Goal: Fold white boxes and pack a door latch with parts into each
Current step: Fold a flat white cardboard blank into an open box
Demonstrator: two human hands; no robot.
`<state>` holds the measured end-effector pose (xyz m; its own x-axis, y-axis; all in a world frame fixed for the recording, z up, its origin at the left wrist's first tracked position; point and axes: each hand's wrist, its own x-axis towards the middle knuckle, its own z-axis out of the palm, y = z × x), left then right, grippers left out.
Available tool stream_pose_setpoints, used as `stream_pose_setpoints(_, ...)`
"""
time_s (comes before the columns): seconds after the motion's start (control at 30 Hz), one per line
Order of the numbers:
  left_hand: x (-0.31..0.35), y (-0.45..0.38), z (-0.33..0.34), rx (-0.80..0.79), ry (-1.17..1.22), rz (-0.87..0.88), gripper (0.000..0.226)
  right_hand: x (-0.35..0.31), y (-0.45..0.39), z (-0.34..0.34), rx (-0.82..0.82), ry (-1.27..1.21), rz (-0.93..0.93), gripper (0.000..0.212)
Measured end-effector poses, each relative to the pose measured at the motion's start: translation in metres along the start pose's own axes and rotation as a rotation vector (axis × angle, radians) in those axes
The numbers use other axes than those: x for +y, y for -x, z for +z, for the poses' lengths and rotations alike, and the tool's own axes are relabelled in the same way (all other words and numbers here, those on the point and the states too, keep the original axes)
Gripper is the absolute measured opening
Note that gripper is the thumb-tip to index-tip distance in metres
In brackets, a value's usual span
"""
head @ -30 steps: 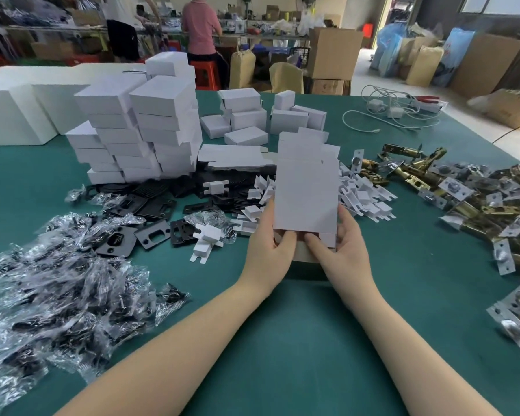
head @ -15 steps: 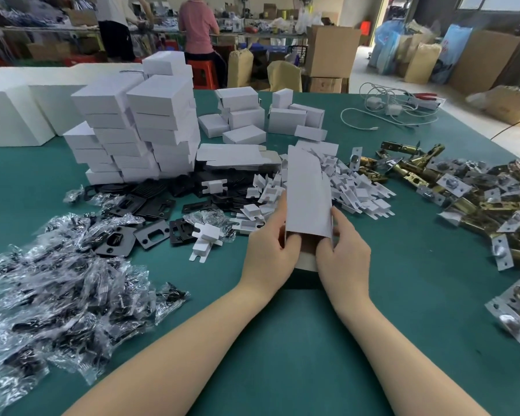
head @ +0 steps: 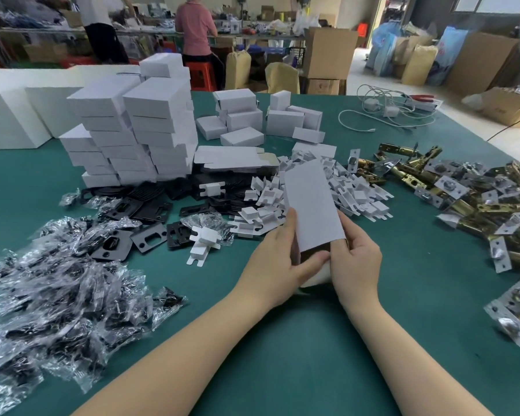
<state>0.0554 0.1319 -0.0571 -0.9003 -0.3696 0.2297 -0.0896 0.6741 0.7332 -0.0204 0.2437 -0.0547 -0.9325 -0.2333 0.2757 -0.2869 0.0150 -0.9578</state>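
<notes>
A half-formed white cardboard box (head: 311,208) stands tilted away from the person over the green table (head: 282,355), its dark open end facing back toward the wearer. The left hand (head: 278,265) grips the box's left side, fingers curled up along the wall and the thumb lying across the open mouth. The right hand (head: 356,265) holds the right side, fingers bent against the wall, thumb pressing near the lower corner. Both bare forearms reach in from the near edge of the table and converge on the box.

Just beyond the box lies a heap of small white cardboard inserts (head: 282,202). Left of the box, black metal strike plates (head: 150,235) spread toward a mound of clear plastic parts bags (head: 57,295). Right of the box sits a pile of brass door latches (head: 478,205). Farther behind the box, to its left, rises a stack of finished white boxes (head: 132,130).
</notes>
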Motion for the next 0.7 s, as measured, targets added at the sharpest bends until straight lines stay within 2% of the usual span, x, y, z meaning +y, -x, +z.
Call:
stream_pose_setpoints(0.03, 0.0, 0.001, -0.002, 0.012, 0.101, -0.022, 0.089, 0.001, -0.001, -0.001, -0.02, 0.013, -0.012, 0.046)
stream_pose_setpoints(0.07, 0.0, 0.001, -0.005, 0.054, 0.248, -0.045, 0.077, 0.002, -0.003, -0.002, -0.043, 0.015, -0.021, 0.047)
stream_pose_setpoints(0.13, -0.002, -0.002, -0.008, 0.185, 0.531, -0.116, 0.038, 0.005, -0.007, -0.002, -0.124, 0.009, -0.027, 0.049)
stream_pose_setpoints(0.17, -0.005, -0.006, -0.008, 0.235, 0.648, -0.155, 0.029, 0.007, -0.008, -0.002, -0.186, 0.005, -0.017, 0.052)
stream_pose_setpoints(0.27, -0.014, -0.014, -0.015, 0.268, 0.944, -0.256, 0.033, 0.007, -0.011, -0.003, -0.497, -0.163, 0.101, 0.053)
stream_pose_setpoints(0.33, -0.018, -0.017, -0.02, 0.257, 1.036, -0.302, 0.036, 0.004, -0.013, -0.006, -0.663, -0.325, 0.207, 0.053)
stream_pose_setpoints(0.37, -0.019, -0.018, -0.022, 0.241, 1.044, -0.308, 0.039, 0.003, -0.015, -0.007, -0.65, -0.372, 0.254, 0.048)
stream_pose_setpoints(0.43, -0.019, -0.016, -0.022, 0.166, 1.014, -0.269, 0.049, -0.004, -0.018, -0.005, -0.471, -0.347, 0.381, 0.038)
stream_pose_setpoints(0.5, -0.017, -0.013, -0.017, 0.059, 0.963, -0.216, 0.063, -0.001, -0.02, -0.004, -0.298, -0.26, 0.448, 0.042)
stream_pose_setpoints(0.63, -0.016, -0.011, -0.017, -0.001, 0.943, -0.223, 0.081, 0.003, -0.018, -0.005, -0.201, -0.081, 0.288, 0.047)
stream_pose_setpoints(0.7, -0.015, -0.012, -0.019, -0.005, 0.923, -0.231, 0.075, 0.002, -0.017, -0.005, -0.181, -0.017, 0.223, 0.044)
